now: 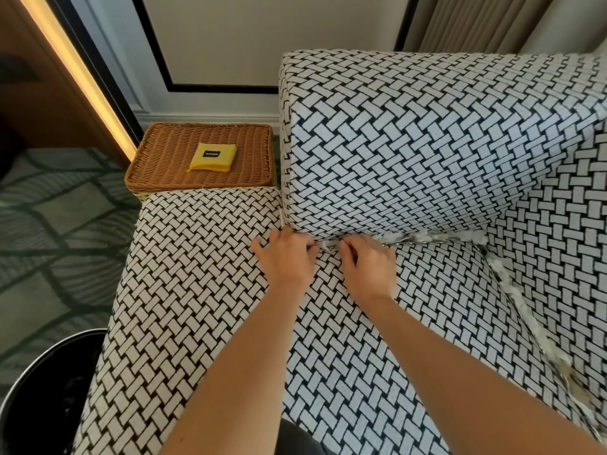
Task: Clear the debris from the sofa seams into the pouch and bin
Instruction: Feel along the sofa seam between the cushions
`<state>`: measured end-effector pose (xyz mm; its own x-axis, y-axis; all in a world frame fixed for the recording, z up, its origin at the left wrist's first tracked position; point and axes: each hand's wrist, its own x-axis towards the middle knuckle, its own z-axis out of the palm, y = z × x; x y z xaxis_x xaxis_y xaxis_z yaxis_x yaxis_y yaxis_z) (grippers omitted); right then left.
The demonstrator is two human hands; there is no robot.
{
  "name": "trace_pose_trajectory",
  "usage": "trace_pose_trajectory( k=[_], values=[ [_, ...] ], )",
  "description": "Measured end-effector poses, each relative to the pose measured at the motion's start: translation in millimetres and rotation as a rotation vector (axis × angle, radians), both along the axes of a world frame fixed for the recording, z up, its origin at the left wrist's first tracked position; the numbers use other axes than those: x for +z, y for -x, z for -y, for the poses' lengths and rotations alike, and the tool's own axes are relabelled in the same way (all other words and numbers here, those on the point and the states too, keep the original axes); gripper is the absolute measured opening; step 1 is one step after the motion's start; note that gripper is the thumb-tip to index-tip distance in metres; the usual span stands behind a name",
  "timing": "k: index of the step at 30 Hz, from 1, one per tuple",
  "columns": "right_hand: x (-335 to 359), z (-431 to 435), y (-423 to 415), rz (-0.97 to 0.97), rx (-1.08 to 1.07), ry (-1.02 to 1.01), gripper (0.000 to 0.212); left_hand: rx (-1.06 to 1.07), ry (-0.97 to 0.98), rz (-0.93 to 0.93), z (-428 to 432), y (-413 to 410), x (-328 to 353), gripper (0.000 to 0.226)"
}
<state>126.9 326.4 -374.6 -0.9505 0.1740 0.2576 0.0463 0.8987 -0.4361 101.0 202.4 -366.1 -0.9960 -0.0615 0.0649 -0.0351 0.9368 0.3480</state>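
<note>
Two bare hands meet at the back edge of the seat of the sofa upholstered in black-and-white basket-weave fabric (197,290), where the seat runs under the upright back cushion (410,142). The left hand (289,261) lies knuckles-up with its fingers bent and their tips buried in the seam. They probably press the seat down to spread the gap, but whether they hold anything I cannot tell. The right hand (369,262) is curled, its forefinger and thumb pinching a small white scrap (326,246) that sticks out of the seam between the two hands.

Most of the task's material remains. A line of white fluffy debris (430,238) fills the back seam from just beside the right hand to the seat's back right corner. From there more of it trails forward along the seat's right edge.

Both receptacles sit off the seat's left side, so each pick means a reach across. The flat yellow fabric pouch (210,157) rests near the middle of the brown wicker basket lid (164,165), beyond the seat's back left corner. The round black bin (42,389) stands on the patterned carpet by the front left corner. By my reckoning the work is at an early stage, starting from the seam's left end.
</note>
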Motion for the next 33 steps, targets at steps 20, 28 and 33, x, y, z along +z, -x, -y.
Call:
trace_pose_trajectory(
  k=[20, 28, 33],
  values=[
    [-2, -1, -2, -0.087, -0.024, 0.076, 0.018, -0.087, -0.028, -0.255, 9, -5, -7, 0.015],
    [14, 13, -27, 0.021, 0.113, 0.522, 0.026, -0.118, -0.602, 0.006, 23, -38, 5, 0.013],
    [23, 39, -55, 0.141, 0.156, 0.704, 0.033, -0.015, -0.820, 0.141, 28, -60, 17, 0.013]
  ],
)
